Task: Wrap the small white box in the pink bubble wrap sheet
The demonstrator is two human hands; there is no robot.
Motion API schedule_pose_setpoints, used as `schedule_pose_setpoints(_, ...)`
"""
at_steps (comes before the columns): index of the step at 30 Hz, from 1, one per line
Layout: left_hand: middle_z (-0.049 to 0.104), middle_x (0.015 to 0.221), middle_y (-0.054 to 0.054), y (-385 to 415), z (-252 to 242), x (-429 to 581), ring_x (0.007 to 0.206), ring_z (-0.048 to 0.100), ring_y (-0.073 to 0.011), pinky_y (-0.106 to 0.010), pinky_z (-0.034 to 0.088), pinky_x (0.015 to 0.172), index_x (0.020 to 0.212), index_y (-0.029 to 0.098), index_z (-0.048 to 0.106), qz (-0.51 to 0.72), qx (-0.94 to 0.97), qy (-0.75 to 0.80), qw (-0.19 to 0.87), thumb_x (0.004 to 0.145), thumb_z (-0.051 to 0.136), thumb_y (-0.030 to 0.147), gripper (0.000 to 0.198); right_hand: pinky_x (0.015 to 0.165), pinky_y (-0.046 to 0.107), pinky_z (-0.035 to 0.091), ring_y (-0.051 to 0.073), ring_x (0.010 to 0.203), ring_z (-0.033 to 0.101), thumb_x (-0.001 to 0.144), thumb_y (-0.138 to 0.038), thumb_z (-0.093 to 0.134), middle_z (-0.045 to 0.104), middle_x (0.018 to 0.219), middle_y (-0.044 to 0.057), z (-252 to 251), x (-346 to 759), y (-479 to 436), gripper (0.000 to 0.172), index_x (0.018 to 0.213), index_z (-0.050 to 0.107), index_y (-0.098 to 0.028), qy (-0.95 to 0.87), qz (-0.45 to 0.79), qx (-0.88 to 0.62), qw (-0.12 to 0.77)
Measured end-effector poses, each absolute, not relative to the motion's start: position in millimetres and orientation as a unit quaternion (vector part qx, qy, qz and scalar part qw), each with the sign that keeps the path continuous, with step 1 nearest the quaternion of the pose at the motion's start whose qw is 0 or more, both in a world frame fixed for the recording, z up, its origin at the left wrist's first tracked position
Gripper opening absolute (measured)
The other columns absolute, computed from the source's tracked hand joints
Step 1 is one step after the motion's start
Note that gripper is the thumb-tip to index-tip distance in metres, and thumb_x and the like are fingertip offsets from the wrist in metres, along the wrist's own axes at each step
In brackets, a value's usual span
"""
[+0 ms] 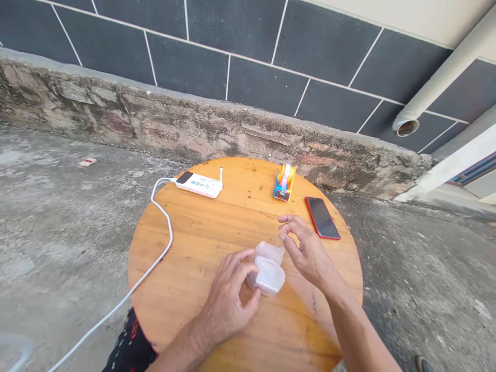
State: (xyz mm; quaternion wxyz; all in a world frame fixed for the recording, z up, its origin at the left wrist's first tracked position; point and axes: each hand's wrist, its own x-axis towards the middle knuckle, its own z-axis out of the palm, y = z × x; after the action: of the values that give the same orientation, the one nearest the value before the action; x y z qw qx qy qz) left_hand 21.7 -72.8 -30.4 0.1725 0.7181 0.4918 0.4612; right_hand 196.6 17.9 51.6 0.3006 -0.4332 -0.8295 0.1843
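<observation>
A small bundle in clear, crinkled plastic (267,276) lies on the round wooden table (186,274), with a loose flap of film standing up at its far side. My left hand (232,289) grips its left side, thumb at the near edge and fingers curved along the far edge. What is inside the plastic cannot be made out. Just beyond and to the right, my right hand (306,248) is raised above the table with thumb and forefinger pinched near the flap. A faint see-through piece seems to be at those fingertips, too small to name.
An orange and blue tape dispenser (284,183) stands at the far side of the table. A red-edged phone (322,218) lies to the right. A white device (199,184) with a white cable (168,232) sits at the far left. Behind is a stone-based wall (174,124).
</observation>
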Motion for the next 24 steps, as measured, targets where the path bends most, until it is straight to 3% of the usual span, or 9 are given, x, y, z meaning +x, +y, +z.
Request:
schedule_pose_setpoints(4,0.054,0.121,-0.010,-72,-32,22,0.113,0.050,-0.0249,-0.042,0.041,0.095,0.097,0.022,0.048,0.457,0.726,0.482,0.178,0.071,0.052,0.004,0.032,0.055,0.022,0.041,0.020,0.100,0.058,0.089,-0.020,0.044,0.054,0.121,0.008,62,199,28,0.013,0.079,0.051,-0.020,-0.829,0.157,-0.447,0.296)
schedule_pose_setpoints(9,0.054,0.119,-0.011,-72,-34,22,0.111,0.050,-0.0255,-0.043,0.041,0.096,0.125,0.022,0.039,0.457,0.736,0.469,0.172,0.072,0.050,0.004,0.057,0.073,0.032,0.044,0.022,0.101,0.058,0.089,-0.021,0.042,0.054,0.124,0.010,71,200,43,0.017,0.076,0.052,-0.019,-0.846,0.106,-0.460,0.248)
schedule_pose_setpoints(11,0.052,0.118,-0.011,-73,-33,22,0.111,0.049,-0.0255,-0.043,0.041,0.095,0.127,0.023,0.039,0.448,0.747,0.463,0.166,0.073,0.048,0.003,0.059,0.076,0.035,0.044,0.023,0.099,0.059,0.088,-0.020,0.041,0.054,0.125,0.010,73,200,47,0.017,0.075,0.052,-0.019,-0.851,0.092,-0.464,0.228)
schedule_pose_setpoints(17,0.041,0.128,-0.012,-82,-24,20,0.118,0.044,-0.0263,-0.042,0.040,0.098,0.112,0.021,0.046,0.435,0.765,0.432,0.200,0.065,0.053,0.002,0.050,0.077,0.036,0.044,0.025,0.105,0.058,0.087,-0.020,0.041,0.053,0.128,0.010,81,197,55,0.016,0.076,0.051,-0.020,-0.847,0.075,-0.482,0.211)
schedule_pose_setpoints(24,0.048,0.122,-0.009,-98,-20,23,0.119,0.044,-0.0265,-0.041,0.038,0.100,0.098,0.022,0.050,0.427,0.779,0.412,0.202,0.063,0.051,0.000,0.041,0.071,0.032,0.044,0.023,0.099,0.060,0.087,-0.017,0.042,0.055,0.127,0.008,92,198,62,0.016,0.077,0.053,-0.020,-0.852,0.040,-0.478,0.207)
